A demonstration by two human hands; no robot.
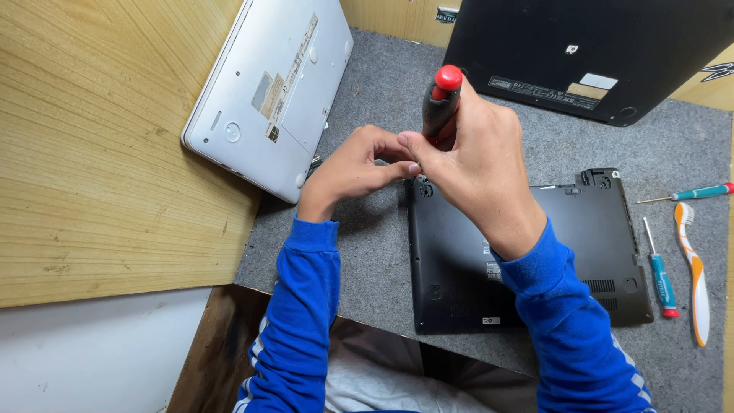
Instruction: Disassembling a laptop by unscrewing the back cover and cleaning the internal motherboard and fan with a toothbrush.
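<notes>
A grey-matted table (673, 153) is seen, walled in wood. On it a black laptop (527, 260) lies underside up before the person. A second black laptop (589, 53) is propped at the far edge, and a silver laptop (267, 92) leans underside out against the left wall. A toothbrush (694, 268) and two teal screwdrivers, one short (660, 279) and one long (699, 193), are laid at the right, well apart from the hands.

A red-capped screwdriver (441, 103) is held upright over the near laptop's back-left corner, where a screw post (425, 190) is visible. The right hand (478, 164) is wrapped around the handle, its fingers clamped on it. The left hand (355, 168) is brought against the right, fingers (394, 157) pinched together low by the shaft; whether the shaft or a screw is pinched cannot be told, as the tip is hidden.

In judgement, the step is best done with the driver kept upright and pressed squarely into the screw head, so that slipping is avoided. The shaft should be steadied low by the left fingers while the handle is turned by the right. Any freed screw should be set aside on the mat where it can be found.
</notes>
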